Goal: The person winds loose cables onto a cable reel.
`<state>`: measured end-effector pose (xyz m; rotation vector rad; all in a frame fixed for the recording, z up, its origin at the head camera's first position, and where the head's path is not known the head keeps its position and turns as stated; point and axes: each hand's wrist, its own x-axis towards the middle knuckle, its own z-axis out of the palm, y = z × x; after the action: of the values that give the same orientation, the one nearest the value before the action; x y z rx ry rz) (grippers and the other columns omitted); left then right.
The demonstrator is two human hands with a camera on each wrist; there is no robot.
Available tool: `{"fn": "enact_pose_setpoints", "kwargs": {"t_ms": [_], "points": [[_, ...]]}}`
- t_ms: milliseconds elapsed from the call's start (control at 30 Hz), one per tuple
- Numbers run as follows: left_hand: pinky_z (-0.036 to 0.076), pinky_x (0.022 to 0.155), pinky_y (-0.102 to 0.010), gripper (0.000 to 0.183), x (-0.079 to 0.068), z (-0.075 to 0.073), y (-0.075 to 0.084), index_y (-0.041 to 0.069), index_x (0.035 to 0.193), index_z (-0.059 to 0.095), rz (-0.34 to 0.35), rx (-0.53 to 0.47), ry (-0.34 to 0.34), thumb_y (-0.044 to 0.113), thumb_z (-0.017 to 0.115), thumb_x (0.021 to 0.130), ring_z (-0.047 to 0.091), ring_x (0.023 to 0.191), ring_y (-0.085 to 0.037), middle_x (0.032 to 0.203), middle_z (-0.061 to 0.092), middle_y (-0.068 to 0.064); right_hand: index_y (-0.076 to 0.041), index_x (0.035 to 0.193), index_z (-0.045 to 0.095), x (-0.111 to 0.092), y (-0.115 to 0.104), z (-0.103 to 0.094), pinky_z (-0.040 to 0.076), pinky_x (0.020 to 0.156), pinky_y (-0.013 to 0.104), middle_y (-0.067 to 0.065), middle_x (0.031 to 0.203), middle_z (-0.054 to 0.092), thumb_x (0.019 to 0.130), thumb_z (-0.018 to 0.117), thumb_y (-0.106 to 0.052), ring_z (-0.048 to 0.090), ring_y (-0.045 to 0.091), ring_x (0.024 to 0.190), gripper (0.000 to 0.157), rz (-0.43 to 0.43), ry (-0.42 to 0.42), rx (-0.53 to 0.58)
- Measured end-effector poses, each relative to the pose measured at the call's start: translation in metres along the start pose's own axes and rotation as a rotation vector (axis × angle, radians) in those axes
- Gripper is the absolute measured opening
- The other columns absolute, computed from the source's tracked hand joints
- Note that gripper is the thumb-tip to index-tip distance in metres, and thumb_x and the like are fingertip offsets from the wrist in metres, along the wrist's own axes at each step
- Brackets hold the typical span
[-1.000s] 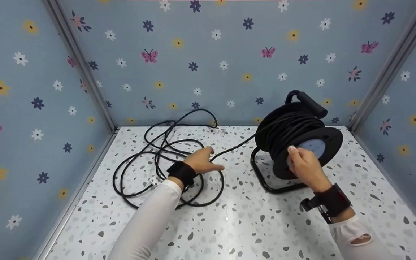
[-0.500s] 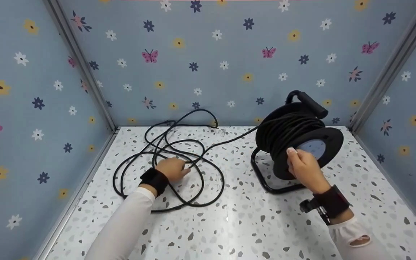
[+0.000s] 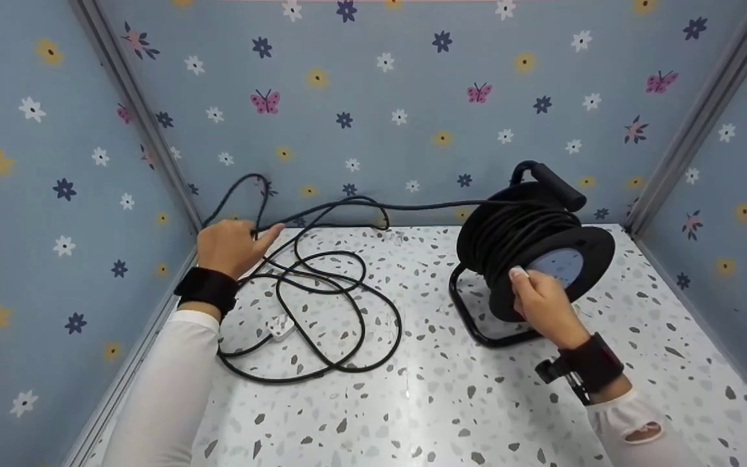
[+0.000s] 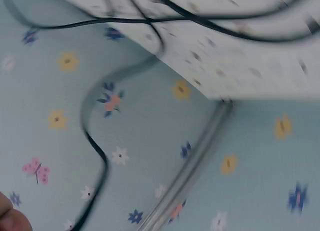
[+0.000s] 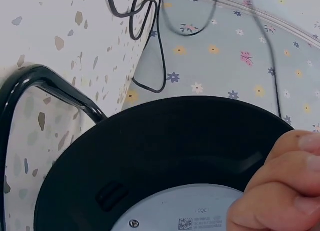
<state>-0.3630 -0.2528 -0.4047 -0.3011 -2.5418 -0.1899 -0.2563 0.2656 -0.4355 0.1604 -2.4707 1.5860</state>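
My left hand [image 3: 227,246] is raised at the left, close to the side wall, and grips a black cable. In the head view that cable [image 3: 412,207] stretches from the hand to the reel, and a slack loop [image 3: 253,178] hangs behind the hand. My right hand [image 3: 545,305] holds the black cable reel [image 3: 597,246] at its front disc, fingers curled; the spot they hold is hidden. Much cable is wound on the drum. In the right wrist view the curled fingers [image 5: 280,196] lie over the disc [image 5: 190,136] and its grey-blue centre plate [image 5: 205,206].
Loose cable coils [image 3: 360,311] lie on the speckled white surface [image 3: 438,402], with a white plug [image 3: 281,327] among them. The reel stands on a black tube frame [image 3: 477,334] with a grip handle [image 3: 558,185] on top. Flowered walls [image 3: 373,91] enclose the back and sides.
My left hand has moved left, then up and away from the coils with the cable, which is now lifted and straighter. The plug has come into view. My right hand has stayed at the reel.
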Motion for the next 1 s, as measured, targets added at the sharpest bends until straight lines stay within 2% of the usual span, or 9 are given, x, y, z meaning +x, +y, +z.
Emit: {"fn": "enact_pose_setpoints", "kwargs": {"t_ms": [100, 200, 267, 367, 500, 700, 900, 1000], "points": [[0.016, 0.054, -0.031, 0.067, 0.0, -0.003, -0.003, 0.02, 0.058, 0.029, -0.111, -0.293, -0.007, 0.051, 0.062, 0.107, 0.021, 0.05, -0.013, 0.056, 0.023, 0.006, -0.011, 0.074, 0.049, -0.001, 0.0, 0.0, 0.033, 0.048, 0.024, -0.005, 0.053, 0.043, 0.117, 0.05, -0.029, 0.041, 0.011, 0.046, 0.046, 0.001, 0.007, -0.011], [0.017, 0.055, -0.028, 0.065, -0.005, 0.002, -0.006, 0.022, 0.054, 0.029, -0.216, -0.574, -0.042, 0.038, 0.056, 0.112, 0.018, 0.051, -0.01, 0.053, 0.022, 0.011, -0.01, 0.075, 0.049, -0.001, -0.002, 0.0, 0.033, 0.048, 0.024, -0.005, 0.053, 0.043, 0.117, 0.049, -0.029, 0.04, 0.011, 0.046, 0.045, -0.003, 0.014, 0.0], [0.017, 0.055, -0.026, 0.065, -0.01, 0.006, -0.008, 0.021, 0.052, 0.03, -0.253, -0.71, -0.071, 0.028, 0.053, 0.113, 0.017, 0.05, -0.008, 0.052, 0.021, 0.013, -0.01, 0.075, 0.049, 0.0, -0.002, -0.001, 0.034, 0.049, 0.024, -0.004, 0.054, 0.043, 0.117, 0.049, -0.029, 0.04, 0.011, 0.046, 0.046, -0.005, 0.012, 0.004], [0.019, 0.055, -0.025, 0.063, -0.019, 0.013, -0.007, 0.019, 0.051, 0.032, -0.264, -0.839, -0.142, 0.019, 0.056, 0.11, 0.017, 0.05, -0.006, 0.052, 0.021, 0.014, -0.008, 0.075, 0.051, 0.001, -0.002, -0.004, 0.035, 0.049, 0.025, -0.005, 0.055, 0.043, 0.117, 0.048, -0.029, 0.041, 0.011, 0.046, 0.047, -0.01, 0.012, -0.012], [0.02, 0.055, -0.024, 0.059, -0.029, 0.024, 0.001, 0.019, 0.052, 0.033, -0.215, -0.91, -0.253, 0.012, 0.057, 0.105, 0.018, 0.05, -0.005, 0.053, 0.022, 0.013, -0.004, 0.075, 0.054, 0.004, -0.005, -0.011, 0.037, 0.05, 0.026, -0.005, 0.055, 0.045, 0.118, 0.045, -0.031, 0.043, 0.011, 0.047, 0.052, -0.035, 0.032, -0.057], [0.019, 0.057, -0.024, 0.052, -0.041, 0.041, 0.021, 0.017, 0.054, 0.03, -0.05, -0.936, -0.402, 0.003, 0.054, 0.098, 0.016, 0.052, -0.004, 0.057, 0.02, 0.013, -0.003, 0.078, 0.052, 0.01, -0.01, -0.027, 0.036, 0.047, 0.024, -0.005, 0.055, 0.044, 0.118, 0.044, -0.033, 0.041, 0.009, 0.045, 0.051, -0.029, 0.071, 0.005], [0.019, 0.059, -0.024, 0.047, -0.045, 0.051, 0.044, 0.012, 0.054, 0.028, 0.017, -0.969, -0.439, 0.001, 0.054, 0.092, 0.016, 0.054, -0.005, 0.057, 0.021, 0.011, -0.005, 0.079, 0.05, 0.018, -0.011, -0.045, 0.036, 0.045, 0.023, -0.006, 0.056, 0.044, 0.118, 0.043, -0.032, 0.041, 0.007, 0.045, 0.048, -0.018, 0.098, 0.051], [0.025, 0.056, -0.022, 0.049, -0.045, 0.054, 0.055, 0.012, 0.053, 0.03, 0.021, -0.968, -0.443, 0.002, 0.055, 0.093, 0.022, 0.05, -0.004, 0.054, 0.024, 0.011, -0.005, 0.08, 0.05, 0.022, -0.01, -0.055, 0.037, 0.046, 0.023, -0.007, 0.056, 0.044, 0.118, 0.043, -0.033, 0.042, 0.007, 0.046, 0.048, -0.013, 0.118, 0.025]]}}
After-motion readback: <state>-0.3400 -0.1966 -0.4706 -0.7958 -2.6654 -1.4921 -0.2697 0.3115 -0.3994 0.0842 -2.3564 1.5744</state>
